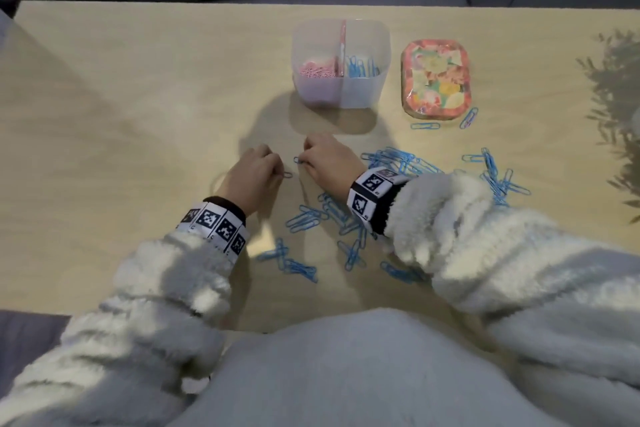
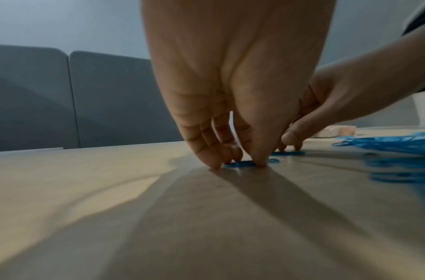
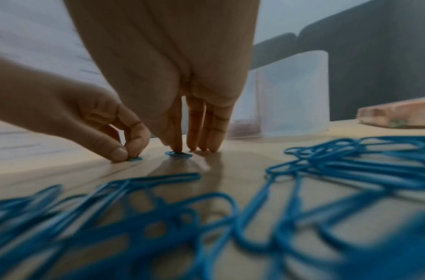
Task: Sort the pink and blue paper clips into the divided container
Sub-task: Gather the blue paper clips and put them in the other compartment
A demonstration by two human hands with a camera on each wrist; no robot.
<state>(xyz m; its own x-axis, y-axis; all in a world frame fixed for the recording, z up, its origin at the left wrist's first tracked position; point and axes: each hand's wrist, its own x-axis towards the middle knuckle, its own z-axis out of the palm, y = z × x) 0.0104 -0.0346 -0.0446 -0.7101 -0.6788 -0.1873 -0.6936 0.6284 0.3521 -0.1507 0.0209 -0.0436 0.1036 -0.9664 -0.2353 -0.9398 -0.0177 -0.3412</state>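
On the pale wood table (image 1: 104, 97), with a grey sofa (image 2: 110, 98) behind the container (image 1: 360, 90), the left hand (image 1: 252, 177) pinches a blue clip (image 1: 287, 174) before it, the right hand (image 1: 329, 159) presses a second clip (image 1: 297, 159) with straight fingertips (image 3: 176, 145), loose clips (image 1: 398, 159) strewn nearer.

Seemingly a home living room: a grey cushioned sofa (image 2: 62, 98) stands beyond the light wooden table (image 1: 104, 87)'s far edge.
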